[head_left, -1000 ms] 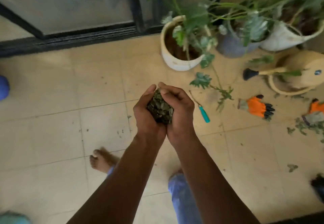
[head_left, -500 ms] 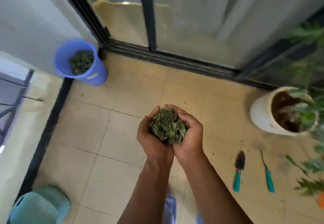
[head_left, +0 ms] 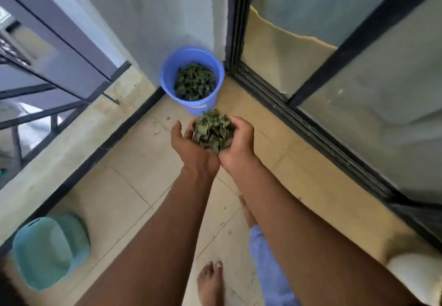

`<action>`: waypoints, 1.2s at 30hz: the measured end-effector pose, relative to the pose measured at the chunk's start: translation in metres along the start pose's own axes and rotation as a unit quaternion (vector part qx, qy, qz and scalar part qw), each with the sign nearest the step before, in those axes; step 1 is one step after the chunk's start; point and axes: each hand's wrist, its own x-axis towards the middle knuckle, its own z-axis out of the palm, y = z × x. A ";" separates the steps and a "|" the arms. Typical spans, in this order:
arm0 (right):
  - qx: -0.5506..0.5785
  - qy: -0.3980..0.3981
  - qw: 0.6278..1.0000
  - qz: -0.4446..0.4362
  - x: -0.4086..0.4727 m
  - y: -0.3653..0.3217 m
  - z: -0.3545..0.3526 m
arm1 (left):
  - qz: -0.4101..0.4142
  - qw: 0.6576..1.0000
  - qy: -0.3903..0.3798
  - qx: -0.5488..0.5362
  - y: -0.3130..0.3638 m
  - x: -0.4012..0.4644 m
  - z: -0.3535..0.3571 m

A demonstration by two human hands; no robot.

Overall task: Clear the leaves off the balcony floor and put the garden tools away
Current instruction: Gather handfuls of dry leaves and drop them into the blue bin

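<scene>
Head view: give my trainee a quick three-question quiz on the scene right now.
1. True or false: the blue bucket already has leaves in it.
2. What do the left hand and right hand hold together?
A. a trowel
B. a clump of leaves
C. a glove
3. Fill in: the teal basket stands on the ____.

Key: 1 true; 2 B; 3 floor.

Soft diffuse daylight, medium-bright, no hard shadows; forearms cast only faint shade on the floor tiles [head_left: 134,162]. Washed-out bright patch behind the railing [head_left: 47,112] at left. Strong wide-angle bending of the door frame [head_left: 334,124] and edges. Slight motion blur and compression softness throughout; white pot [head_left: 416,277] at the corner smeared
</scene>
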 end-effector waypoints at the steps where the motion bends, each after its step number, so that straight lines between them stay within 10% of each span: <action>1: -0.013 0.007 1.000 0.005 0.016 -0.004 0.014 | 0.000 1.000 0.008 -0.014 0.007 0.014 0.012; 17: -0.176 -0.024 0.980 0.086 0.157 -0.065 0.153 | 0.054 0.998 -0.012 -0.035 0.100 0.142 0.120; 36: -0.454 0.021 0.890 -0.023 -0.028 -0.022 -0.085 | -0.142 0.937 0.066 0.313 -0.002 -0.038 -0.067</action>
